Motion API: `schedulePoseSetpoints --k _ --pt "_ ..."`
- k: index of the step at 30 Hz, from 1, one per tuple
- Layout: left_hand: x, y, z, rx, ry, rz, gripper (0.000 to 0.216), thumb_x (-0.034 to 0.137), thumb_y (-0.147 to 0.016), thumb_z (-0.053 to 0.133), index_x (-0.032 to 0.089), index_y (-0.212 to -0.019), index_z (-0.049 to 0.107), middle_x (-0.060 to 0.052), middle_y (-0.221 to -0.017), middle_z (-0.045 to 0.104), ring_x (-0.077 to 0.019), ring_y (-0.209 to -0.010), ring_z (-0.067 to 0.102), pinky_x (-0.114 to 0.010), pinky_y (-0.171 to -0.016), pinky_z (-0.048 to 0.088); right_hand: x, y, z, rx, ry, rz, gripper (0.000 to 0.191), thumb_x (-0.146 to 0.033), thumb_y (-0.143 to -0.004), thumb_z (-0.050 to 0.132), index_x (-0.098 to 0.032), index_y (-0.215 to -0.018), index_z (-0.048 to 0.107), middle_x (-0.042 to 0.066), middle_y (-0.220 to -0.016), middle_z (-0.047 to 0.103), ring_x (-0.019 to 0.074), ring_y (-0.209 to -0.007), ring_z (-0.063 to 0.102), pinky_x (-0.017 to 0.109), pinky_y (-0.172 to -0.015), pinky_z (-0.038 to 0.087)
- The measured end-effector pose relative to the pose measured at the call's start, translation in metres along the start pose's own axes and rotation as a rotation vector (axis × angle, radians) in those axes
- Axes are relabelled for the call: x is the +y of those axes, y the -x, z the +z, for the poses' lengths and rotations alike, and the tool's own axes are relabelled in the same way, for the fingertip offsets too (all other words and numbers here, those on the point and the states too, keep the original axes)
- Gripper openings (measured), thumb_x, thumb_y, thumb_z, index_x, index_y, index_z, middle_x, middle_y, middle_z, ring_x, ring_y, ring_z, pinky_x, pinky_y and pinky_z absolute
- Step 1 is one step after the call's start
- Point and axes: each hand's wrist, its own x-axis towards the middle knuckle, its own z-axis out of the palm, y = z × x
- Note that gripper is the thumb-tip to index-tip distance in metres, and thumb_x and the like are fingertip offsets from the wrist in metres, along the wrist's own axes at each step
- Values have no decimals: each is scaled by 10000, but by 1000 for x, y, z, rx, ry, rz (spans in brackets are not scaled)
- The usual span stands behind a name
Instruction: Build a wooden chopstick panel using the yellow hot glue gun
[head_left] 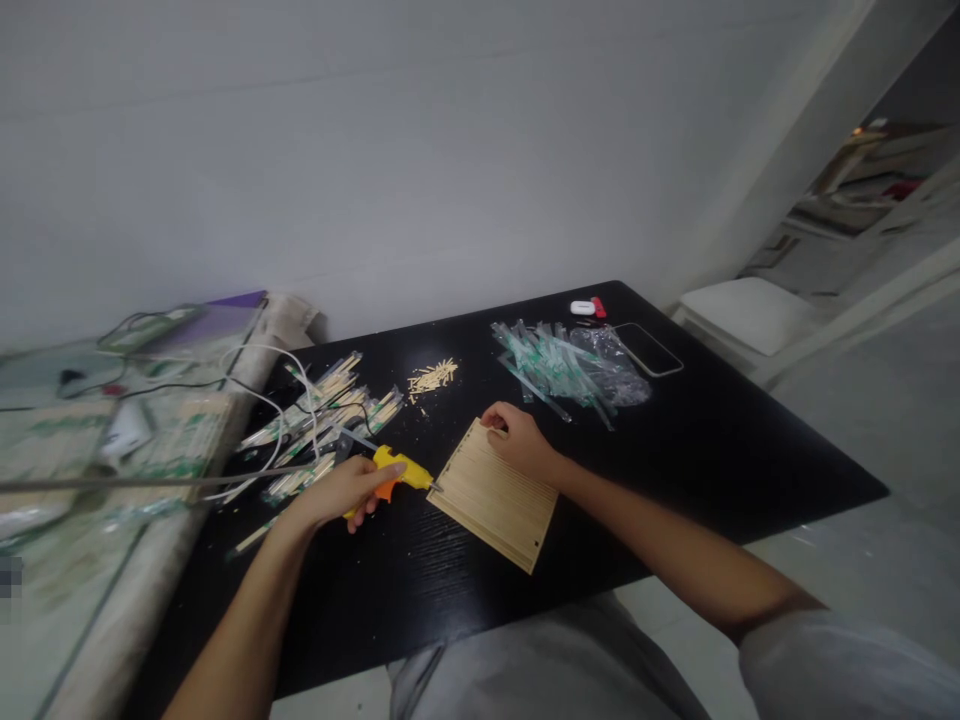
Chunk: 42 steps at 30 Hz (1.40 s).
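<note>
A yellow hot glue gun point(403, 467) with an orange trigger is gripped in my left hand point(352, 492). Its nozzle points right and meets, or nearly meets, the left corner of a flat panel of thin wooden sticks point(491, 490). That panel lies on the black table, turned at an angle, with small dark spots along its upper left edge. My right hand point(517, 437) rests at the panel's far corner, fingers curled and pinched together. Whatever its fingertips hold, if anything, is too small to name.
Wrapped chopsticks point(330, 400) and white cables lie at the left of the black table point(720, 460). Short wooden pieces point(433, 377) are heaped at the back. Empty plastic wrappers point(555, 365), a phone point(649, 350) and a white case point(581, 308) sit at the right.
</note>
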Motion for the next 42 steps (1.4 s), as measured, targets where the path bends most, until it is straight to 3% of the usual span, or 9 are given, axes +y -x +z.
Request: schedulePoseSetpoints --k 9,15,25,33,42 --pt "-4 8 -13 2 -45 -38 712 895 -635 626 186 -597 580 -20 -502 593 -143 -350 512 -263 -363 385 -1 0 0 6 -2 -6 228 -44 -728 525 -195 -873 613 7 -859 632 160 -805 576 309 -796 466" --pt "-2 -3 -5 66 -21 -15 712 892 -700 574 185 -615 590 0 -457 550 -141 -337 499 -263 -373 397 -2 0 1 8 -3 -10 224 -43 -726 530 -193 -870 615 15 -872 643 165 -822 585 311 -804 464" --pt "13 -18 4 92 30 -21 742 932 -590 614 196 -546 532 -14 -458 569 -139 -339 501 -278 -371 439 -4 0 0 5 9 -14 225 -30 -733 536 -194 -866 612 12 -866 638 164 -822 577 310 -815 459" --pt "9 -36 4 116 -28 23 778 942 -690 512 192 -484 549 -35 -386 541 -149 -323 512 -259 -385 395 -3 0 1 5 9 -14 224 -26 -736 534 -186 -866 620 21 -872 647 171 -829 581 323 -821 462" --pt "11 -23 5 168 53 50 766 931 -712 504 206 -467 537 -21 -359 508 -149 -336 497 -270 -426 388 -3 -1 1 2 13 -19 242 -13 -725 534 -194 -863 616 15 -870 648 169 -840 593 316 -822 467"
